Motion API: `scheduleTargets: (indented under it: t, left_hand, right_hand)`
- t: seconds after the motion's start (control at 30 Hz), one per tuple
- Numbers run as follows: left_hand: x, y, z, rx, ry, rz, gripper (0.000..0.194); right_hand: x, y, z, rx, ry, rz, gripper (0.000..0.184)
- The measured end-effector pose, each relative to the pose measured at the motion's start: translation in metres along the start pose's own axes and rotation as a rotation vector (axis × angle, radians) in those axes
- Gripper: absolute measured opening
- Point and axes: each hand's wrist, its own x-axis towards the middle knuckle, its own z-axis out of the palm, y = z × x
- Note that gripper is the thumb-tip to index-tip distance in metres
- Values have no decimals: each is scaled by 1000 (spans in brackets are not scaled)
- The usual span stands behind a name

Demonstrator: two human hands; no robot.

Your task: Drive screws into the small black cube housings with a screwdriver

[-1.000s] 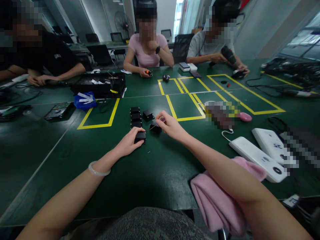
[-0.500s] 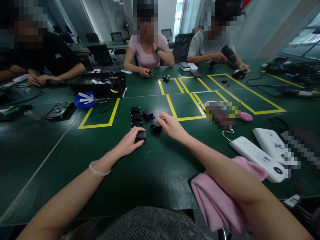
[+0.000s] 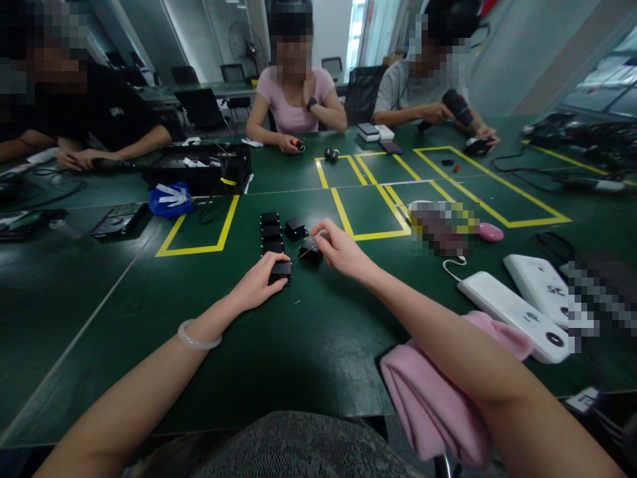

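My left hand (image 3: 259, 280) grips a small black block (image 3: 281, 270) and presses it to the table. It is the nearest of a short row of similar black blocks (image 3: 271, 232) with small shiny screw-like points on their sides. Pinched in my right hand (image 3: 338, 249) is a thin metal rod-like tool (image 3: 302, 255). Its tip reaches the right side of the held block; my fingers cover its other end. Two more black blocks, one farther back (image 3: 295, 228) and one partly under my right hand (image 3: 309, 248), lie right of the row. A tiny screw (image 3: 297, 302) rests nearer me.
Yellow tape outlines (image 3: 189, 252) mark the green table (image 3: 239, 372). White power banks (image 3: 512, 315) and a pink cloth (image 3: 428, 392) are at right. A blue bundle (image 3: 170, 200), a hard drive (image 3: 119, 220) and a black case (image 3: 199, 166) stand left. Three people sit opposite.
My right hand has turned very slightly, its fingers shifting a little upward around the tool. The left hand and the blocks stay in place.
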Motion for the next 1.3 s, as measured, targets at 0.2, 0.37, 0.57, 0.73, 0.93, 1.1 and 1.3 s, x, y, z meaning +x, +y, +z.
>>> scheduleTargets:
  t: [0.2, 0.37, 0.57, 0.73, 0.93, 1.1, 1.3]
  left_hand:
    - [-1, 2, -1, -1, -13, -21, 36]
    - [0, 4, -2, -10, -14, -32, 36]
    - [0, 2, -2, -9, -19, -37, 37]
    - [-1, 0, -1, -6, -12, -24, 38]
    - [0, -1, 1, 3, 1, -10, 37]
    - [-1, -1, 0, -2, 8, -4, 38]
    - [0, -1, 0, 7, -3, -7, 37]
  right_hand:
    - [-1, 0, 0, -25, 9, 21, 17]
    - [-1, 1, -1, -7, -5, 14, 6]
    - [0, 0, -1, -46, 13, 33, 19]
    - [-1, 0, -1, -34, 0, 7, 7]
    - [-1, -3, -1, -126, 12, 35, 17]
    - [-2, -5, -1, -108, -10, -7, 8]
    - [-2, -7, -2, -130, -6, 14, 18]
